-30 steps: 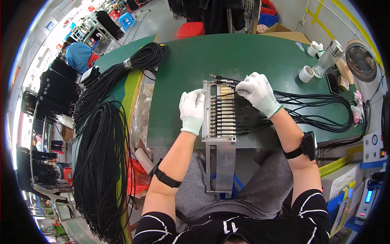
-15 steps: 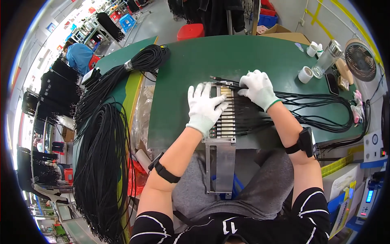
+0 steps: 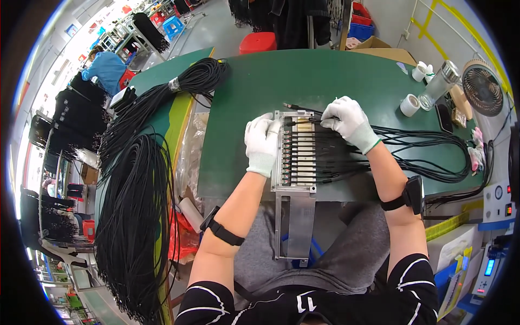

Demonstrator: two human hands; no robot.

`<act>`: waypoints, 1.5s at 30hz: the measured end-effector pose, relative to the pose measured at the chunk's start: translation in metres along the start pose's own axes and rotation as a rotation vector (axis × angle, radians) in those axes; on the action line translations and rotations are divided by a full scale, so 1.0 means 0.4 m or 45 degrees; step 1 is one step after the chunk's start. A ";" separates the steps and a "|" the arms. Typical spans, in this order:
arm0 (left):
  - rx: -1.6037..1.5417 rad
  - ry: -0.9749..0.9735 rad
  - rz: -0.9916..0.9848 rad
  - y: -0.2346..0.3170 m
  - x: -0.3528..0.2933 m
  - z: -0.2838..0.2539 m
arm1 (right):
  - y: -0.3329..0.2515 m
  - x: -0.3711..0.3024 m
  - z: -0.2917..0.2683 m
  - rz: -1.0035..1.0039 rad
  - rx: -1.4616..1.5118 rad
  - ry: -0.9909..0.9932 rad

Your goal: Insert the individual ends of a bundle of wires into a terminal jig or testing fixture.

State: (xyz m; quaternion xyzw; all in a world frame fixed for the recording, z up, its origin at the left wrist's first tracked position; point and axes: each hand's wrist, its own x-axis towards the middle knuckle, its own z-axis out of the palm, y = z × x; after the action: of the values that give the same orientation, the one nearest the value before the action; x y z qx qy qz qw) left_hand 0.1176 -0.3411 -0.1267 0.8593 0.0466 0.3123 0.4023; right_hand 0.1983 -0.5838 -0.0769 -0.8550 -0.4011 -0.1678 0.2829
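Observation:
A metal fixture [image 3: 277, 162] with a row of slots lies on the green table, and several black cables [image 3: 338, 157] run out of it to the right. Their ends sit side by side in the slots. My left hand [image 3: 262, 142], in a white glove, has its fingers curled against the upper left edge of the fixture. At the upper right of the fixture, my gloved right hand [image 3: 346, 122] pinches a black cable near the top slots; its fingertips partly hide the cable. One loose cable end [image 3: 292, 106] sticks out beyond the fixture's far edge.
Big bundles of black cable [image 3: 135, 216] lie to the left. The cables loop [image 3: 460, 157] at the table's right side. A glass bottle [image 3: 440, 84], white rolls [image 3: 409, 105] and a fan [image 3: 481, 89] stand at the far right. A metal bracket [image 3: 301, 225] projects toward my lap.
My left hand has drawn back left off the slots, its spread fingers now curled at the fixture's edge. My right hand stays near the top cables, its fingertips pinched.

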 end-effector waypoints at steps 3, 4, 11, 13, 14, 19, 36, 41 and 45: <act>-0.207 -0.066 0.220 0.023 0.006 -0.009 | -0.038 0.006 0.030 -0.147 0.154 0.193; -0.206 -0.070 0.223 0.025 0.009 -0.014 | -0.066 0.012 0.042 -0.143 0.154 0.196; -0.149 0.039 0.134 -0.006 0.019 -0.022 | -0.063 0.007 0.036 0.007 0.111 -0.022; -0.079 -0.008 0.123 -0.012 0.019 -0.030 | -0.057 0.004 0.040 0.081 0.176 -0.052; -0.009 -0.055 0.115 -0.014 0.019 -0.033 | -0.055 0.003 0.042 0.156 0.240 -0.080; 0.079 -0.108 -0.022 -0.014 0.017 -0.024 | -0.033 0.008 0.048 -0.019 -0.062 0.081; 0.291 -0.230 0.315 0.000 0.000 0.015 | -0.049 -0.001 0.062 -0.051 -0.249 0.087; 0.603 -0.392 0.528 0.038 0.000 0.011 | -0.020 -0.005 0.052 0.070 -0.276 -0.028; 0.637 -0.436 0.511 0.017 0.002 0.021 | 0.001 0.000 0.057 0.093 -0.437 -0.033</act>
State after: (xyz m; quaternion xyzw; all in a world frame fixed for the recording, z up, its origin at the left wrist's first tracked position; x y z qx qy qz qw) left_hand 0.1218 -0.3512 -0.1254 0.9630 -0.1161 0.2156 0.1121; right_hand 0.2000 -0.5699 -0.0949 -0.9068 -0.3389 -0.2123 0.1335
